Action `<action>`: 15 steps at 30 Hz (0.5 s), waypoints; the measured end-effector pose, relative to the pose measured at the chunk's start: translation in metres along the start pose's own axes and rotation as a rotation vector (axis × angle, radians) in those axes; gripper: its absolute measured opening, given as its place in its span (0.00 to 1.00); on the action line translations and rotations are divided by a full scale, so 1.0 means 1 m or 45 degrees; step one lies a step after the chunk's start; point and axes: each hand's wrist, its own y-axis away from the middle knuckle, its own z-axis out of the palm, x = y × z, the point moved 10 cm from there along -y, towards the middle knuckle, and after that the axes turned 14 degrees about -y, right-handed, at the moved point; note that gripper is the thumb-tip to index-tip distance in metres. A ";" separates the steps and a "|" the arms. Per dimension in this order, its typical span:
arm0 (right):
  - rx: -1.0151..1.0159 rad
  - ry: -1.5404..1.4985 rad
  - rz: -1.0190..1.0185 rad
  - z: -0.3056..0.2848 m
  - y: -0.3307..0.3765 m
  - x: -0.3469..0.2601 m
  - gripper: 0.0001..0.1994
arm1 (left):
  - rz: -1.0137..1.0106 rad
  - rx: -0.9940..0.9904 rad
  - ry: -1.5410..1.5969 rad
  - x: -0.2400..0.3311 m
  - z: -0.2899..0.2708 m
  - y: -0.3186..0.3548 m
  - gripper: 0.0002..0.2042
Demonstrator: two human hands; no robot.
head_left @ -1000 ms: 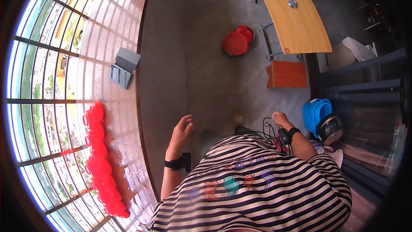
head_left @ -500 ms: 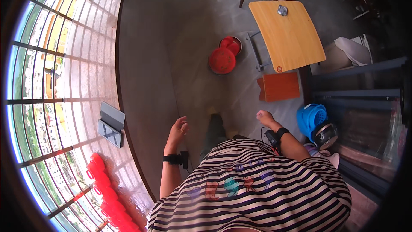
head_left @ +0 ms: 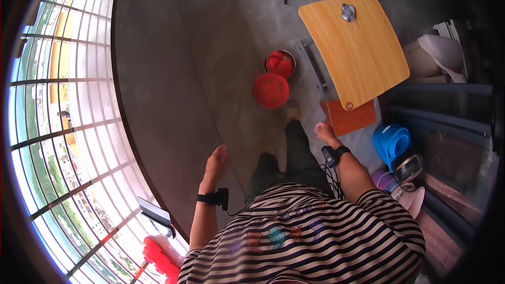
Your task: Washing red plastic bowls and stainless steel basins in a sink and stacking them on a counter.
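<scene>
Your hands are well apart. Left hand [head_left: 214,164] is loose, fingers slightly bent; right hand [head_left: 325,133] is curled, can't tell if it grips anything. Nearest thing: reddish-brown wooden panel [head_left: 355,121], flat, straight near edge, just beyond and right of your right hand. Can't tell if you're touching it; the worktop [head_left: 363,47] overlaps its far side. Containers: ahead, between your hands, a round red tray [head_left: 271,92] with a speckled surface. Just past it, a pale-rimmed bowl [head_left: 293,61] with red pieces [head_left: 284,68] inside. Right of your right hand, a blue bucket [head_left: 383,144] with a perforated basket [head_left: 403,142]; beside it a dark-rimmed container [head_left: 409,168], contents unclear.
</scene>
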 end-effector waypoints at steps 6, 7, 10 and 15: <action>0.004 0.026 -0.029 0.017 -0.129 -0.037 0.08 | -0.170 -0.133 0.017 0.019 0.041 -0.031 0.16; 0.017 -0.083 -0.025 0.022 -0.154 -0.044 0.10 | -0.250 -0.172 0.043 0.015 0.049 -0.034 0.16; 0.067 -0.266 0.060 0.026 -0.233 -0.027 0.12 | -0.337 -0.236 0.134 0.024 0.061 -0.062 0.16; 0.191 -0.203 0.113 0.030 -0.355 0.023 0.17 | -0.480 -0.319 0.259 -0.001 0.090 -0.117 0.15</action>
